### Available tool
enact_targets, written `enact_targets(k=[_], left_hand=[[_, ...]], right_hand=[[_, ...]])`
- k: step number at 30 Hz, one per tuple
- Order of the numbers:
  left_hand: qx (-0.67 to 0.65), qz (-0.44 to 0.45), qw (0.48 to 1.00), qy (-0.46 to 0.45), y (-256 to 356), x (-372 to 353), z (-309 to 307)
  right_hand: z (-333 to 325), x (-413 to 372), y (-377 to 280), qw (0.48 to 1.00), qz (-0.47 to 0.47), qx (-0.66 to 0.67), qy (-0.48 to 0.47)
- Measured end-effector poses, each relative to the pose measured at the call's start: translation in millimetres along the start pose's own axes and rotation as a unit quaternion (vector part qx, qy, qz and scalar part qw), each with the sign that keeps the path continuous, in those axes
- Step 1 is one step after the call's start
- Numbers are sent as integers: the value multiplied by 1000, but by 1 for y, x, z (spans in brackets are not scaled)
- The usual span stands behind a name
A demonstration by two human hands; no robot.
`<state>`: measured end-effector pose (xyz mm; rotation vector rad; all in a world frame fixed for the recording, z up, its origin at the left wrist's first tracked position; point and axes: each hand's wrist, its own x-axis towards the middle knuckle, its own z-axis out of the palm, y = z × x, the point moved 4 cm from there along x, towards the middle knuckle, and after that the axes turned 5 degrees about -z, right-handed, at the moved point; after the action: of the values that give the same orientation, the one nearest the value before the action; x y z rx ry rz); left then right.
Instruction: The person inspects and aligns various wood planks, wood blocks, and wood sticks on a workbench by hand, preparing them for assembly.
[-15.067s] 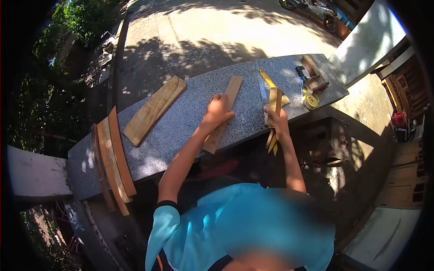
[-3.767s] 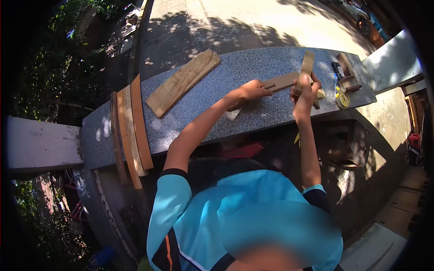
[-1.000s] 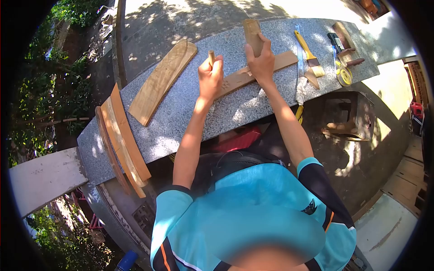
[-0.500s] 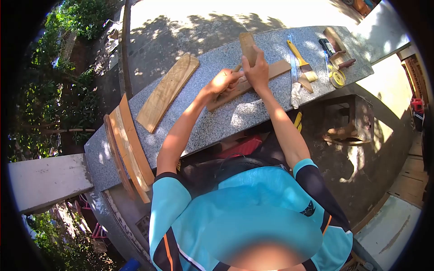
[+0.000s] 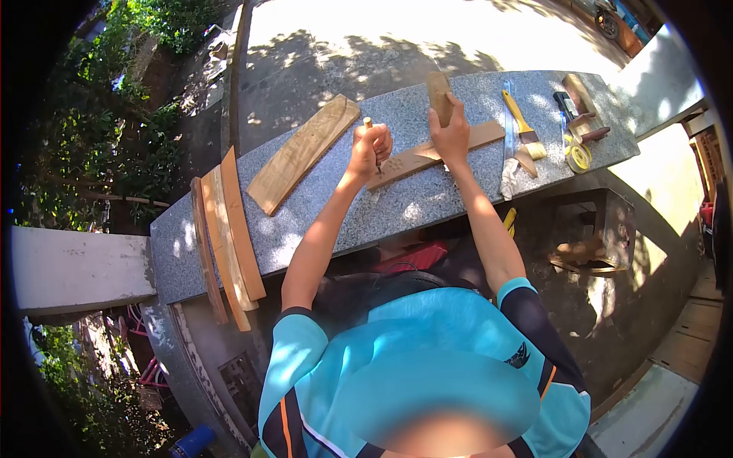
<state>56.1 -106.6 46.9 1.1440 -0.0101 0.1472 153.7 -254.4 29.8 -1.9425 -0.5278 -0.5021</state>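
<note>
My left hand is closed around a chisel, its handle end poking out above the fist. The chisel stands nearly upright, its narrow dark tip down at the left end of a wooden plank lying on the granite slab. My right hand grips a flat wooden block, held raised over the plank's middle with its far end pointing away from me. Small marks show on the plank beside the chisel tip. A wide wooden board lies left of my left hand.
On the granite slab, thin curved wood strips lie at the left. To the right are a metal ruler, a yellow-handled paintbrush, a tape roll and a wooden hand plane. A crate stands below.
My left hand has moved left, away from my right hand, and the chisel has gone from tilted to nearly upright at the plank's left end. The block stays in my right hand.
</note>
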Motion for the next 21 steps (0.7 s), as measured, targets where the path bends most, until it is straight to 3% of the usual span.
enact_targets(k=[12,21], left_hand=[[43,-73,996,-16,-1,2,21],[53,-67,996,-30,-2,1,18]], right_hand=[[-1,0,0,1000,-5,11,0],[-2,1,-1,1000,-1,13,-8]])
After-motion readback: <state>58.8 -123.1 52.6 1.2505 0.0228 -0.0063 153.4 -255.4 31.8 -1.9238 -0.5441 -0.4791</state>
